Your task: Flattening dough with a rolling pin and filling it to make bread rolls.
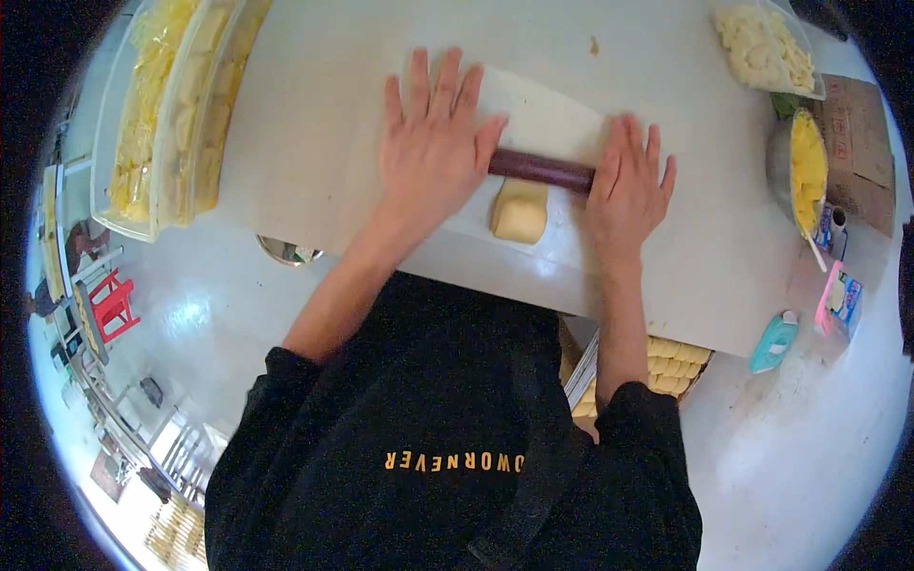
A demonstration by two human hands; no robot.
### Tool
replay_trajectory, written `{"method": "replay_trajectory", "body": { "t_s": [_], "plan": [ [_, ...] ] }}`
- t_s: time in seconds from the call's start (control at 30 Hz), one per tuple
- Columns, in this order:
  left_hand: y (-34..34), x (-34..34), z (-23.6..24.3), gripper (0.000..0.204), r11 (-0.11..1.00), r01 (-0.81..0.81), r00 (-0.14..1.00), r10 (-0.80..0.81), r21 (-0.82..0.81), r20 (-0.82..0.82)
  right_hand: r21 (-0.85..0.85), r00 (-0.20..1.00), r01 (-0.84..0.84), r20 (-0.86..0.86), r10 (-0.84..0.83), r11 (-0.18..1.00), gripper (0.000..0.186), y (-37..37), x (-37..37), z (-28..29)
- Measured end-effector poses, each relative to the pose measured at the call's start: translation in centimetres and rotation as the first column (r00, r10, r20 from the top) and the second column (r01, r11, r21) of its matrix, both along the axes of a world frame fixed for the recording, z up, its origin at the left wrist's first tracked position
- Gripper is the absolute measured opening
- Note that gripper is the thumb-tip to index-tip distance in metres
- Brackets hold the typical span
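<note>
A dark reddish-brown rolling pin (pixel 541 171) lies across a pale sheet (pixel 543 105) on the worktable. My left hand (pixel 430 157) rests flat over the pin's left end, fingers stretched forward and spread. Over the right end lies my right hand (pixel 628 195), its fingers also extended, with small gaps between them. Neither hand wraps round the pin; its ends are hidden under them. Just on the near side of the pin, between my hands, sits a small smooth block of pale yellow dough (pixel 520 214).
Clear plastic containers (pixel 176 143) of yellow pieces stand at the left. On the right are a tub of pale pieces (pixel 762 48), a metal bowl of yellow filling (pixel 807 171), cardboard (pixel 862 143) and a teal bottle (pixel 774 343). A tray of dough pieces (pixel 676 364) sits below the table's near edge.
</note>
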State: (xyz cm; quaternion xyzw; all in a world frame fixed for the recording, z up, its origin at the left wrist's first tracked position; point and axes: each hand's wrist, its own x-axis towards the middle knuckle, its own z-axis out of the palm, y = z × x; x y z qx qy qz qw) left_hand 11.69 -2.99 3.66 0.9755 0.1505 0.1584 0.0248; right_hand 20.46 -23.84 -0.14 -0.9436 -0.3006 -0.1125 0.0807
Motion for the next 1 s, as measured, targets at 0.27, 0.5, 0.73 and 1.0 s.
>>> {"method": "replay_trajectory", "body": {
  "t_s": [0.27, 0.5, 0.73, 1.0],
  "plan": [
    [0.3, -0.8, -3.3, 0.051, 0.997, 0.041, 0.992, -0.048, -0.063, -0.113, -0.075, 0.999, 0.020, 0.048, -0.016, 0.997, 0.036, 1.9, 1.2, 2.0],
    [3.2, -0.2, -1.0, 0.026, 0.719, 0.514, 0.858, -0.428, -0.468, 0.285, 0.424, 0.879, -0.357, -0.149, 0.453, 0.832, 0.019, 0.5, -0.2, 3.8],
    [-2.6, -5.5, -3.3, 0.019, 0.658, 0.395, 0.918, -0.307, -0.641, 0.250, 0.508, 0.869, -0.241, -0.266, 0.416, 0.827, 0.012, -0.2, -6.0, 0.6],
    [-2.4, -0.6, -2.4, 0.035, 0.740, 0.181, 0.981, -0.087, -0.648, 0.175, 0.395, 0.926, -0.066, -0.317, 0.203, 0.916, 0.035, 3.6, -0.9, 2.3]
  ]
}}
